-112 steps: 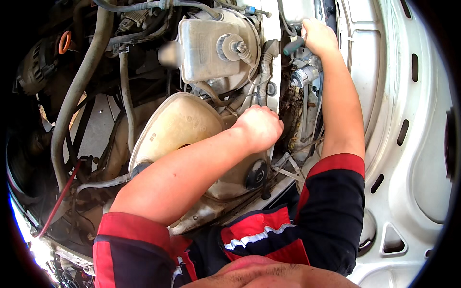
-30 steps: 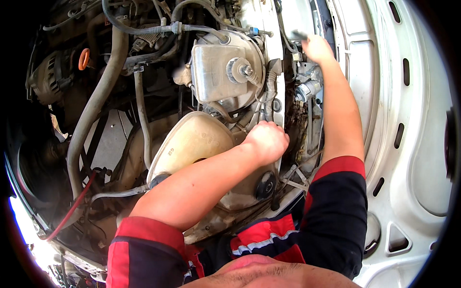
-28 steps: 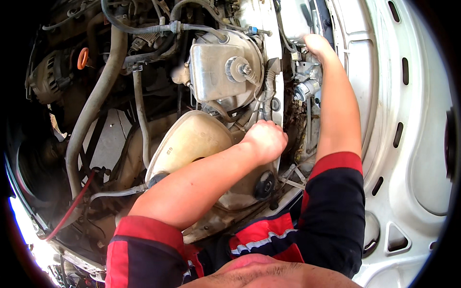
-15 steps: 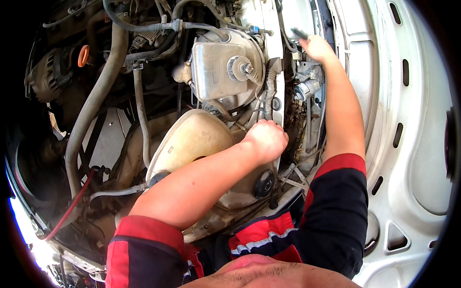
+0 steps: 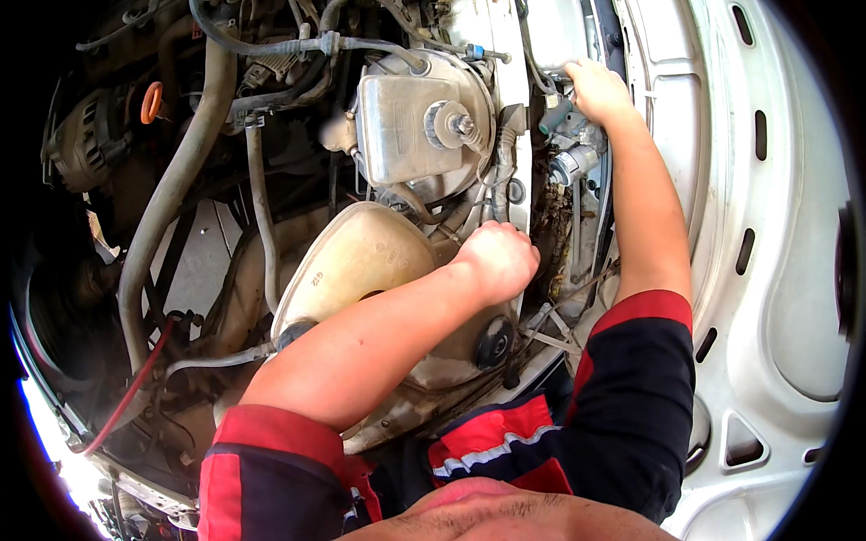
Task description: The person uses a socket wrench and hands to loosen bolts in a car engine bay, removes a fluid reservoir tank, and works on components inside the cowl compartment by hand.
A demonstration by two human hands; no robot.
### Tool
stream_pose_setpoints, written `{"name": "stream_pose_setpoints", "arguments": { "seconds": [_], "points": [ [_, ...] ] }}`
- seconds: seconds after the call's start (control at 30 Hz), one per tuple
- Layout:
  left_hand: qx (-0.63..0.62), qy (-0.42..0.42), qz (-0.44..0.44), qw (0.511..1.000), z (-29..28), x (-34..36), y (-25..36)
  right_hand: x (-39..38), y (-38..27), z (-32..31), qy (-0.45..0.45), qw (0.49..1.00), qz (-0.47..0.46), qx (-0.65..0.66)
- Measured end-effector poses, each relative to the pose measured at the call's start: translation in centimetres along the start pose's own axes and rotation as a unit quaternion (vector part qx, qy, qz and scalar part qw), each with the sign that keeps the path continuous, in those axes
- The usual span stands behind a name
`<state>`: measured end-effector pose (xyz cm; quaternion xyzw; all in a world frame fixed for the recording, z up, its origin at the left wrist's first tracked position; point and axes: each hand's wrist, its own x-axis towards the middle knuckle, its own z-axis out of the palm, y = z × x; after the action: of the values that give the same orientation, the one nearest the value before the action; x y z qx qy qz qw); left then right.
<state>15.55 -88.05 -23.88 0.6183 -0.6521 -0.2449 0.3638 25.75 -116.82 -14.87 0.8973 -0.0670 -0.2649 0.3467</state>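
Observation:
My left hand (image 5: 496,260) is closed in a fist on the pale body ledge (image 5: 516,158), next to the yellowed plastic tank (image 5: 365,243). What its fingers hold, if anything, is hidden. Farther up, my right hand (image 5: 599,93) reaches into the recess by the base of the hood, its fingers curled. A dark grey-green tool like a handle, with a teal end (image 5: 556,116), sticks out on the left from beneath that hand. Just below it is a silver cylindrical motor-like part (image 5: 575,166) with metal brackets.
A brake fluid reservoir (image 5: 406,131) stands left of the ledge. Thick hoses (image 5: 185,198) cross the engine bay, with an orange ring handle (image 5: 152,103) beyond them. The raised white hood (image 5: 758,270) fills the right side. A red cable (image 5: 131,397) runs at lower left.
The tool in my right hand has swung from pointing up and left to lying lower, beside the silver part. That hand has turned and its wrist shifted slightly; my left hand stays on the ledge.

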Motion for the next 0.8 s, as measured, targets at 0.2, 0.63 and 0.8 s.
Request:
{"name": "stream_pose_setpoints", "arguments": {
  "seconds": [0.2, 0.63, 0.8],
  "points": [
    [-0.001, -0.002, -0.005, 1.0, 0.2, 0.1, -0.1, 3.5, 1.8, 2.3, -0.105, 0.925, 0.196, 0.308],
    [-0.002, -0.007, -0.002, 1.0, -0.1, 0.0, -0.1, 2.9, 1.4, 0.9, -0.183, 0.701, 0.404, 0.558],
    [0.003, -0.012, -0.003, 1.0, 0.0, 0.0, -0.1, 2.2, 0.7, 0.6, -0.146, 0.742, 0.369, 0.54]
  ]
}}
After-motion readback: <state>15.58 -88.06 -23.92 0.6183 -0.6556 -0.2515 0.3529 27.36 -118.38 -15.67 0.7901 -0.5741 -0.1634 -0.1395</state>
